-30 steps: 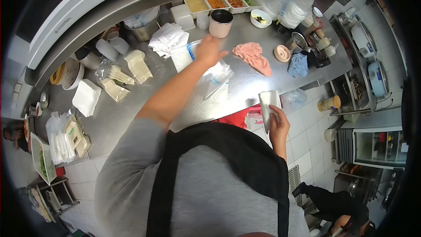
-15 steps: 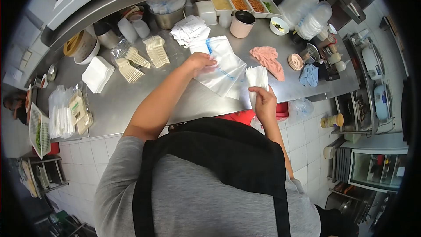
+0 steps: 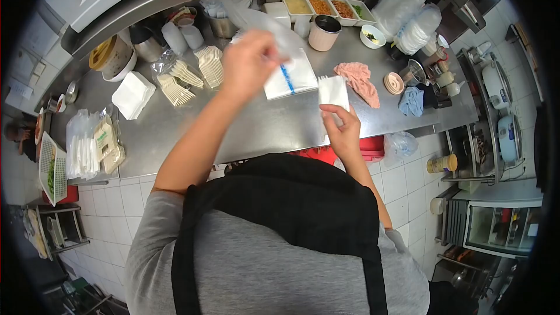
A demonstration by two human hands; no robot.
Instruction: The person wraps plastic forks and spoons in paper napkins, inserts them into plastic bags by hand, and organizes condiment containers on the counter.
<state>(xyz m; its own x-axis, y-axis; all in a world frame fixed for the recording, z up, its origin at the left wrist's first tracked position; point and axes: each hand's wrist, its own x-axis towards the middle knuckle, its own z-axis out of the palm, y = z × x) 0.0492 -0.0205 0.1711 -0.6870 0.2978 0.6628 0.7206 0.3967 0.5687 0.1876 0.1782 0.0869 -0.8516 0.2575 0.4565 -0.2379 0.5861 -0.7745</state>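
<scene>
My left hand (image 3: 251, 67), blurred by motion, is closed in a pinch on a thin clear plastic bag (image 3: 271, 26) lifted above the counter. Under it lies a stack of flat white plastic bags (image 3: 294, 79) with a blue stripe. Lower right, my right hand (image 3: 343, 131) grips a folded white napkin (image 3: 333, 93) between thumb and fingers. Pale tines, like a fork's, poke out at the napkin's top edge. A crumpled pink cloth (image 3: 359, 81) lies just beyond that hand.
Cream disposable forks (image 3: 175, 90), a second cutlery stack (image 3: 210, 65) and white foam containers (image 3: 133, 94) stand to the left on the steel counter (image 3: 233, 134). At the back are food trays (image 3: 321, 7), a pink canister (image 3: 324, 34) and a small bowl (image 3: 372, 36). A blue cloth (image 3: 412, 100) lies right.
My left hand has moved up and left, lifting a plastic bag off the stack. My right hand has shifted slightly left and down with the napkin.
</scene>
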